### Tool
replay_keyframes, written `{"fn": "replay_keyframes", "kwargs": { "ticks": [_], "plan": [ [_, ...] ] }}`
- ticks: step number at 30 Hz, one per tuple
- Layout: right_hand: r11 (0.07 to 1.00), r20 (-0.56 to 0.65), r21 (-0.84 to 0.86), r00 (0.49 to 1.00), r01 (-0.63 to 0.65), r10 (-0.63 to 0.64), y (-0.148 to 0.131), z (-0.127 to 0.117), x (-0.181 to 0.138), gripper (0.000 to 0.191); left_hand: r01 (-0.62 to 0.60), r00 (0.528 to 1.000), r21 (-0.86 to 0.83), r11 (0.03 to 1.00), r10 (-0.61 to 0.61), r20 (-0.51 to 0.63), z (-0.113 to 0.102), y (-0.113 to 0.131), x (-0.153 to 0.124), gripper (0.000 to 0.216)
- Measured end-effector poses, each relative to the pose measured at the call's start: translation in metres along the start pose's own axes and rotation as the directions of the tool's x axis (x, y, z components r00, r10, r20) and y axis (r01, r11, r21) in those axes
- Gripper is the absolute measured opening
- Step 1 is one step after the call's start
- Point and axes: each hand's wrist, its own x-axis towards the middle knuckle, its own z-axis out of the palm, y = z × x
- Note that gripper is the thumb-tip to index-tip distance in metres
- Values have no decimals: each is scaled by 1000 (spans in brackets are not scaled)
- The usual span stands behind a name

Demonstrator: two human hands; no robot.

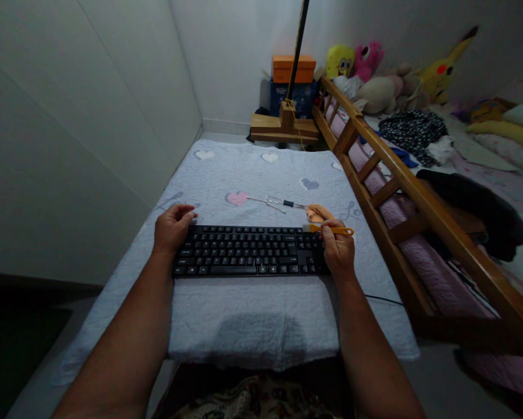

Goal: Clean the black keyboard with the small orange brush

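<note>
A black keyboard (248,250) lies across a pale quilted blanket (252,314). My left hand (173,226) grips the keyboard's far left corner, fingers curled over its edge. My right hand (337,247) rests at the keyboard's right end and is closed round a small brush with an orange handle (331,230), its bristles over the top right keys. Just beyond lie an orange cloth (317,212) and a thin screwdriver with metal tools (278,203).
A wooden bed rail (401,180) runs along the right, with a bed holding clothes and plush toys (387,75) behind it. A wooden stand with a black pole (290,122) and boxes (294,70) sits at the far end. White wall on the left.
</note>
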Motion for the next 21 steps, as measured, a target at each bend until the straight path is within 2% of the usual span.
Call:
{"fn": "replay_keyframes", "kwargs": {
  "ticks": [3,7,10,15,21],
  "plan": [
    [997,-11,62,999,-37,38,5,-1,-2,25,-7,1000,2,1000,7,-1,0,0,0,26],
    [993,36,98,998,-60,57,8,-4,-5,27,-9,1000,7,1000,9,-6,0,1,-1,24],
    [997,58,53,997,-54,51,7,-3,-5,27,-2,1000,-1,1000,2,-6,0,2,-1,25],
    [999,23,-47,999,-24,25,0,0,-3,29,-6,1000,-1,1000,6,-7,1,1,-1,23],
    [996,33,-88,999,25,-22,-2,3,-1,28,8,1000,0,1000,-8,-3,1,4,-2,24]
  ]
}}
